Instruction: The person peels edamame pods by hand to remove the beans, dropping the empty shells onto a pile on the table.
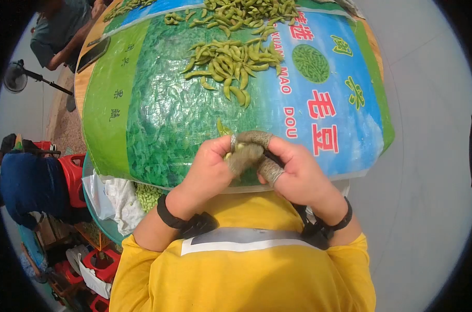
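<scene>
From my remote seat I see both hands meeting at the near edge of the table, just in front of the yellow shirt (pixel 246 275). The left hand (pixel 210 166) is curled tight around a small green soybean pod (pixel 221 127); only the pod's tip shows, poking up and away from the body above the knuckles, so its long axis runs roughly near-to-far. The rest of the pod is hidden inside the grip. The right hand (pixel 298 174) is closed too, its covered thumb and forefinger pressing in from the right against the same spot, so I read it as pinching the same pod. Grey-brown knitted fabric finger sleeves (pixel 254 139) cover the working fingertips of both hands.

The loose heap of green pods (pixel 230 62) lies straight ahead, well apart from the hands, on the green and blue printed woven plastic sack (pixel 158 119) spread over the table. From where the hands sit, the heap is about centred, slightly nearer the left hand. A 2nd heap of pods (pixel 246 13) sits farther back. Another person's arm (pixel 72 36) rests at the far left corner
</scene>
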### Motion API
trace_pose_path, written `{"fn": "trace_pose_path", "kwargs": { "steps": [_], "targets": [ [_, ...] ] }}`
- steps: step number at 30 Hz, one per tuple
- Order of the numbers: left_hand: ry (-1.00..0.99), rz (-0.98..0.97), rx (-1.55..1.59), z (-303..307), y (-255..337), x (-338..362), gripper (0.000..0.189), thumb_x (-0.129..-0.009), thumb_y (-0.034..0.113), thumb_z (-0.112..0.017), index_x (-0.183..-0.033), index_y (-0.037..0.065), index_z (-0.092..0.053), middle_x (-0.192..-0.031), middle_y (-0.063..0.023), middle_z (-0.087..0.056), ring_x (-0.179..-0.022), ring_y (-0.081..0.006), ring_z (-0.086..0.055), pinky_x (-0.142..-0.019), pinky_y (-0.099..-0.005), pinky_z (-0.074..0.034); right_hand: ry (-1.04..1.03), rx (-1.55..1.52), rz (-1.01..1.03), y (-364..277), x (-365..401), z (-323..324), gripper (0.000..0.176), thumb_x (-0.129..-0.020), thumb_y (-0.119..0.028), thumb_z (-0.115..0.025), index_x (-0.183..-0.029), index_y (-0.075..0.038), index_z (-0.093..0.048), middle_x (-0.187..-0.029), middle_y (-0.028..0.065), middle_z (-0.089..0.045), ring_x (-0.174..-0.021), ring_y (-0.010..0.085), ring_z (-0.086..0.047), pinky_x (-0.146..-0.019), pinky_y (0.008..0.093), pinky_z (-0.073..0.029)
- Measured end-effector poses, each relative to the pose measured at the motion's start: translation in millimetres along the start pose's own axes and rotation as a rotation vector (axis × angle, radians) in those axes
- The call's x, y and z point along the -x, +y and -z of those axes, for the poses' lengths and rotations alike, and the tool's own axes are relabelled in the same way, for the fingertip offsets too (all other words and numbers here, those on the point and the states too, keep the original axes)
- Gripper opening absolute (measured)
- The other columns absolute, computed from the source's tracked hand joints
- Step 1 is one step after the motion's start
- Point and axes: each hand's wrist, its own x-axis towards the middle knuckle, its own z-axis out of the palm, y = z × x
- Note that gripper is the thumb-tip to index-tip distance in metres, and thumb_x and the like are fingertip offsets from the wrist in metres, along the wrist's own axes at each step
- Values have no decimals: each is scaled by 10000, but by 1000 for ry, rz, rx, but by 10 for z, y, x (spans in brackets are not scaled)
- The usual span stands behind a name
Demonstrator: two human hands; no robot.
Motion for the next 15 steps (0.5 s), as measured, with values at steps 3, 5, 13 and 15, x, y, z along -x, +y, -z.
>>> {"fn": "trace_pose_path", "kwargs": {
  "steps": [3, 5, 13, 15],
  "targets": [
    [118, -16, -182, 17, -40, -40, 195, -927, 158, -521, -1030, 22, -616, -784, 26, -594, -692, -48, -517, -609, -207, -437, 19, 226, -96, -51, -33, 12, 340, -808, -27, -516, -1146, -55, -541, -887, 183, -634, -836, 344, -630, -735, 358, -491],
    [87, 60, -30, 75, -87, -50, 172, -932, 182, -507, -949, 46, -610, -689, 48, -535, -584, -19, -444, -501, -177, -349, 40, 264, -12, 94, -71, 4, 334, -841, -26, -514, -1174, -47, -538, -871, 85, -602, -762, 197, -567, -676, 278, -462],
    [77, 66, 101, 58, -154, -70, 142, -920, 177, -471, -882, 77, -565, -657, 48, -498, -528, -18, -392, -459, -169, -277, 113, 125, -30, 113, -126, 14, 322, -884, -37, -516, -1206, -40, -532, -864, -13, -580, -683, 45, -500, -612, 197, -433],
    [65, 71, 109, 59, -173, -79, 140, -919, 168, -462, -882, 79, -563, -662, 46, -501, -526, -21, -391, -459, -169, -275, 145, 108, -19, 157, -130, 26, 329, -886, -39, -518, -1215, -44, -526, -860, -16, -574, -677, 39, -495, -598, 186, -421]
  ]
}}
